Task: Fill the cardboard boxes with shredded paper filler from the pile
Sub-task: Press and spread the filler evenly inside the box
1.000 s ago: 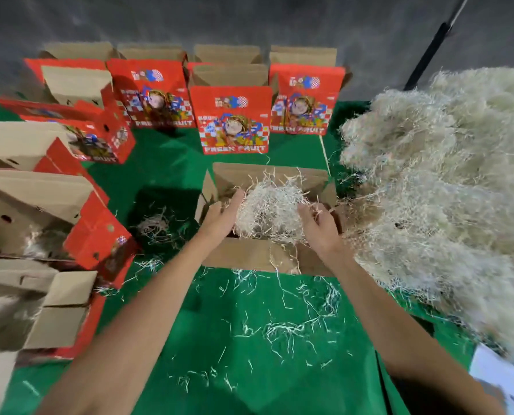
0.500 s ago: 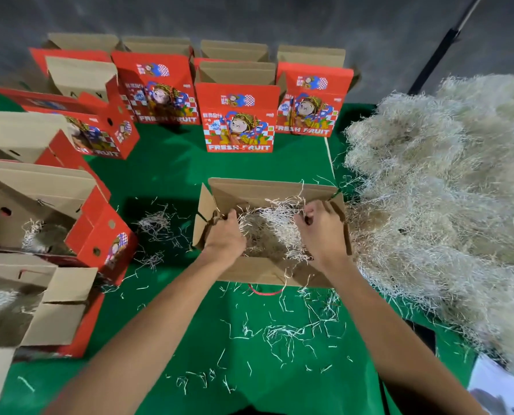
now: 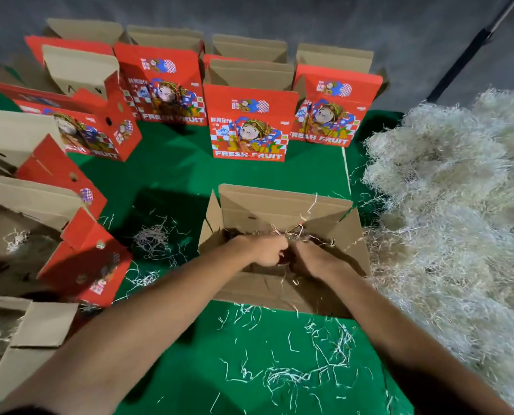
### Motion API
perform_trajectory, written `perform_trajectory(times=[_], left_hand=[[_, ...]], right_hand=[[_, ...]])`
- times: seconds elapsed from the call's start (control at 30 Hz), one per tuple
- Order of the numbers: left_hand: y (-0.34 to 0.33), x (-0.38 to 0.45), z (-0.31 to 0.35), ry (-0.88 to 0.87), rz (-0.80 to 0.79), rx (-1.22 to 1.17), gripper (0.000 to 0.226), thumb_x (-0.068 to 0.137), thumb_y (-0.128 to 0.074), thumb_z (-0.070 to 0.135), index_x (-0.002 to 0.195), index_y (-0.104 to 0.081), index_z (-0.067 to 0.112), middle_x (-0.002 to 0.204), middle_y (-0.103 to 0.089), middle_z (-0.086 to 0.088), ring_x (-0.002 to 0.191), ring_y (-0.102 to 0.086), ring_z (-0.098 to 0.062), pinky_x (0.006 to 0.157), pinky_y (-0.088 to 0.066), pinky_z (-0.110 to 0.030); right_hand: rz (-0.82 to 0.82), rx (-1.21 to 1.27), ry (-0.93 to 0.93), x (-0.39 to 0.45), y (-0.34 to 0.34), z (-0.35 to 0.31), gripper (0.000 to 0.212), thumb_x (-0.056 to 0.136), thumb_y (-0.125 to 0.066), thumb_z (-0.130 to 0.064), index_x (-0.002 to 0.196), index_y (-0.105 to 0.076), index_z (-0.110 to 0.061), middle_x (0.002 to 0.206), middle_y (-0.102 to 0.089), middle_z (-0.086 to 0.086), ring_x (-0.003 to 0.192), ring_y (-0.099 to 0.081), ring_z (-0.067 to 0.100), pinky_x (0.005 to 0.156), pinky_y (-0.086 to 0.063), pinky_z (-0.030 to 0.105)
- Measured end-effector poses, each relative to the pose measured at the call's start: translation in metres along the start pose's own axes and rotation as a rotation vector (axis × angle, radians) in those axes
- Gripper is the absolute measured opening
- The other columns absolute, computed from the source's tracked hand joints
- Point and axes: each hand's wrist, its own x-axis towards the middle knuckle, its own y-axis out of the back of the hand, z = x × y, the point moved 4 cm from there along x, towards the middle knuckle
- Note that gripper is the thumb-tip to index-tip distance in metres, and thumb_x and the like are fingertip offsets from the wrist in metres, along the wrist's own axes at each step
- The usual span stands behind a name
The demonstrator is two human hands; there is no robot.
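Observation:
An open brown cardboard box [image 3: 282, 209] stands in the middle of the green table [image 3: 175, 175], flaps up. Both my hands reach down inside it, close together. My left hand [image 3: 264, 253] has its fingers curled into the shredded paper [image 3: 293, 232] in the box. My right hand [image 3: 312, 259] sits just to its right, fingers bent down into the same wad, with the fingertips lost in the dark interior. Only a few pale strands show above the hands. The big pile of shredded paper [image 3: 447, 205] lies right of the box, touching its side.
Red "Fresh Fruit" boxes [image 3: 249, 127] stand open in a row at the back. More open boxes [image 3: 85, 259] crowd the left edge, some with filler in them. Loose strands [image 3: 309, 369] litter the cloth in front of the box. A black pole [image 3: 471, 52] leans at back right.
Both hands have pushed the wad of shredded paper from above the rim down into the box and come closer together. The view has shifted nearer.

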Motion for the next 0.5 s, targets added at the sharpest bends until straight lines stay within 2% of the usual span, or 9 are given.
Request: perform_trajectory(times=[0.07, 0.17, 0.23, 0.3, 0.33, 0.43, 0.5], left_hand=[[-0.013, 0.011, -0.006, 0.013, -0.071, -0.005, 0.019, 0.093, -0.046, 0.000, 0.097, -0.054, 0.017, 0.080, -0.052, -0.001, 0.065, -0.049, -0.014, 0.053, -0.034, -0.029], [-0.034, 0.025, -0.012, 0.046, -0.122, 0.048, 0.023, 0.090, -0.046, -0.006, 0.103, -0.052, 0.013, 0.097, -0.058, -0.009, 0.077, -0.051, -0.020, 0.068, -0.041, -0.032], [-0.049, 0.033, -0.019, 0.087, -0.123, 0.049, 0.020, 0.093, -0.041, -0.006, 0.104, -0.051, 0.007, 0.118, -0.058, -0.016, 0.097, -0.055, -0.025, 0.081, -0.043, -0.036], [-0.061, 0.040, -0.026, 0.121, -0.119, 0.045, 0.032, 0.100, -0.035, -0.001, 0.128, -0.052, 0.002, 0.140, -0.050, -0.018, 0.124, -0.051, -0.029, 0.104, -0.041, -0.038], [-0.066, 0.044, -0.029, 0.137, -0.127, 0.067, 0.036, 0.101, -0.036, 0.000, 0.135, -0.049, 0.003, 0.145, -0.046, -0.018, 0.129, -0.048, -0.030, 0.110, -0.038, -0.039], [-0.076, 0.049, -0.039, 0.212, -0.191, 0.177, 0.037, 0.097, -0.045, -0.001, 0.133, -0.051, 0.005, 0.152, -0.039, -0.018, 0.139, -0.039, -0.032, 0.117, -0.032, -0.045], [-0.073, 0.045, -0.053, 0.303, -0.229, 0.257, 0.037, 0.095, -0.051, 0.003, 0.132, -0.053, 0.006, 0.156, -0.032, -0.019, 0.144, -0.028, -0.037, 0.117, -0.029, -0.051]], right_hand=[[-0.034, -0.050, 0.060, 0.016, -0.007, 0.006, 0.033, 0.088, -0.063, -0.019, 0.120, -0.062, -0.017, 0.120, -0.065, 0.011, 0.111, -0.061, 0.027, 0.096, -0.048, 0.035], [-0.093, -0.073, 0.077, 0.033, -0.023, 0.012, 0.035, 0.088, -0.063, -0.018, 0.123, -0.062, -0.014, 0.126, -0.064, 0.013, 0.117, -0.058, 0.029, 0.096, -0.043, 0.030], [-0.182, -0.110, 0.065, 0.040, -0.037, 0.017, 0.041, 0.091, -0.059, -0.018, 0.131, -0.056, -0.013, 0.131, -0.061, 0.015, 0.119, -0.058, 0.032, 0.092, -0.043, 0.030], [-0.213, -0.198, 0.057, 0.046, -0.050, 0.021, 0.056, 0.092, -0.058, -0.021, 0.145, -0.042, -0.016, 0.139, -0.053, 0.017, 0.122, -0.055, 0.036, 0.097, -0.045, 0.038], [-0.219, -0.257, 0.058, 0.049, -0.053, 0.022, 0.063, 0.091, -0.059, -0.021, 0.149, -0.035, -0.018, 0.140, -0.049, 0.018, 0.123, -0.054, 0.038, 0.097, -0.047, 0.043], [-0.242, -0.302, 0.045, 0.055, -0.055, 0.024, 0.075, 0.086, -0.063, -0.016, 0.150, -0.026, -0.023, 0.141, -0.043, 0.017, 0.118, -0.057, 0.041, 0.089, -0.053, 0.050], [-0.254, -0.353, 0.056, 0.057, -0.053, 0.025, 0.075, 0.085, -0.065, -0.019, 0.150, -0.026, -0.021, 0.146, -0.039, 0.016, 0.122, -0.055, 0.039, 0.092, -0.052, 0.051]])
